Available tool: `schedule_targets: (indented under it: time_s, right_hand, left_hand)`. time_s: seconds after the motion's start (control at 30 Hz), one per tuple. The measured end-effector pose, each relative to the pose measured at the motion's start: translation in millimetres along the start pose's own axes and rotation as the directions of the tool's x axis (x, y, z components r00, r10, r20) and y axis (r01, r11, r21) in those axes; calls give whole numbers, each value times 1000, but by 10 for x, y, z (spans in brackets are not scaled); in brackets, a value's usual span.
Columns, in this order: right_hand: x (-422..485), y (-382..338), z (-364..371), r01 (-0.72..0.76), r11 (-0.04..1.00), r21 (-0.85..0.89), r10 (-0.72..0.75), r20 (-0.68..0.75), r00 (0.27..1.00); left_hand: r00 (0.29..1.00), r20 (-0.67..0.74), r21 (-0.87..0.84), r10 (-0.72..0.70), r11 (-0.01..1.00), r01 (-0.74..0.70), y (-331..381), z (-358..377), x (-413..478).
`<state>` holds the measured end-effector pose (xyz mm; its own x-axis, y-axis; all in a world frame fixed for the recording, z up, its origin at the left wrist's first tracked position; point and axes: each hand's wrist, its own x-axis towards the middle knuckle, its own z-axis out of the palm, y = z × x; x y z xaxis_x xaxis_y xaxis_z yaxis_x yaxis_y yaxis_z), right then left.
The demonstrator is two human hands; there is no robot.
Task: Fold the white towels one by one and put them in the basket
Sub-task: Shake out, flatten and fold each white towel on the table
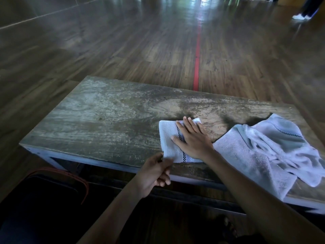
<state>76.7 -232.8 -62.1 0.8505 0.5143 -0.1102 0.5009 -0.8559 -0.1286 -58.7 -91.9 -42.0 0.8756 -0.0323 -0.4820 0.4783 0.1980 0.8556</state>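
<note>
A small folded white towel [168,140] with a dark checked stripe lies near the front edge of a worn wooden table [105,117]. My right hand [191,138] rests flat on its right half, fingers straight. My left hand [154,171] pinches the towel's near left corner at the table's edge. A loose pile of white towels [263,152] lies crumpled at the table's right end. A dark basket [44,191] with an orange-red rim sits on the floor at the lower left, mostly in shadow.
Wooden floor with a red line [197,55] stretches beyond the table. A person's legs and white shoes [300,14] stand at the far top right. The left half of the table is bare wood. My foot [226,224] shows under the table.
</note>
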Motion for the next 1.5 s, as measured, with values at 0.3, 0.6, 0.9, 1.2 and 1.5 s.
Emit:
schedule_targets:
  time_s: [0.3, 0.6, 0.9, 1.2, 1.5]
  right_hand:
    - [-4, 3, 24, -1, 1000, 32, 2, -43, 999]
    - [8, -10, 49, -29, 999, 21, 31, -76, 997]
    - [-19, -41, -44, -21, 988, 155, 29, -50, 998]
    - [-995, 158, -278, -143, 654, 743, 457, -238, 857]
    - [-1222, 243, 25, -209, 650, 731, 452, -150, 879]
  left_hand:
    - [993, 96, 98, -62, 994, 53, 79, -5, -18]
    - [999, 43, 81, -23, 997, 20, -7, -31, -69]
    - [997, -53, 247, 50, 968, -35, 59, -194, -89]
    - [859, 25, 875, 511, 404, -266, 374, -16, 114]
    - [834, 246, 969, 495, -97, -228, 194, 256, 534]
